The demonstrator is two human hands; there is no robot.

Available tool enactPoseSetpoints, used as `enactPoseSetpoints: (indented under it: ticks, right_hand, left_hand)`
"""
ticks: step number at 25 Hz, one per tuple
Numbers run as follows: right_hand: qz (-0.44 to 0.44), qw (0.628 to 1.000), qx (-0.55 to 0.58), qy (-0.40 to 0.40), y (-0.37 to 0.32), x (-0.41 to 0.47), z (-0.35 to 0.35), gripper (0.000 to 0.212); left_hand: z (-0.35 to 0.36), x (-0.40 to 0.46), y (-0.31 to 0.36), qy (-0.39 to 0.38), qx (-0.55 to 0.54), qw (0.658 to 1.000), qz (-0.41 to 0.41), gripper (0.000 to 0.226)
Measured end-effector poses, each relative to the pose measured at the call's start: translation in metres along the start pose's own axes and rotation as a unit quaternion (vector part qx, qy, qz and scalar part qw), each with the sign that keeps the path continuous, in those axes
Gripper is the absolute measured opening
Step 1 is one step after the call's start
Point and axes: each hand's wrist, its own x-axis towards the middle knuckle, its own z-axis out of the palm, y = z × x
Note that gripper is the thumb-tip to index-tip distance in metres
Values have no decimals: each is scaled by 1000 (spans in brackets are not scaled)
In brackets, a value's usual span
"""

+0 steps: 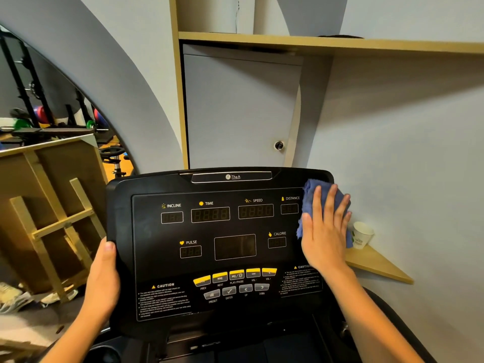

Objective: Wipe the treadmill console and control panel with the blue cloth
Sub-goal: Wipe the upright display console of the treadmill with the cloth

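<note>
Blue cloth (311, 195) is pressed flat against the upper right corner of the treadmill console (220, 247), where it is bunched under the right hand (323, 231). That hand is laid open on the cloth with its fingers (332, 205) spread and extended toward the console's top edge; the cloth is held down by the palm rather than clenched, and part of it is seen above the fingertips and along the thumb side, just right of the DISTANCE readout. The console's left edge is gripped by the left hand (103, 273), with the thumb (108, 248) laid over the front face and the other fingers hidden behind the rim, so only the clasp on the edge can be told. Across the middle of the console the dark control panel (209, 231) is seen, with unlit readouts labelled INCLINE, TIME, SPEED, PULSE and CALORIE, and a blank central screen. Near the console's lower edge a row of yellow buttons (235, 276) is set above a row of grey buttons (235, 290), flanked by caution text. To the right of the console a white paper cup (362, 235) is stood on a small wooden corner shelf (379, 265) against the wall. Behind the console a grey cabinet door (235, 108) with a round lock is framed in pale wood.
</note>
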Motion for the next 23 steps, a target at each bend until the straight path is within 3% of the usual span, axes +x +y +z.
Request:
enactPoseSetpoints:
  ticks: [11,23]
  right_hand:
    - [76,995,32,59,-57,47,-6,67]
    - [-12,996,70,57,-204,24,1,66]
  left_hand:
    - [-3,0,1,-24,-23,999,24,31]
    - [-5,6,-12,-39,-73,996,25,34]
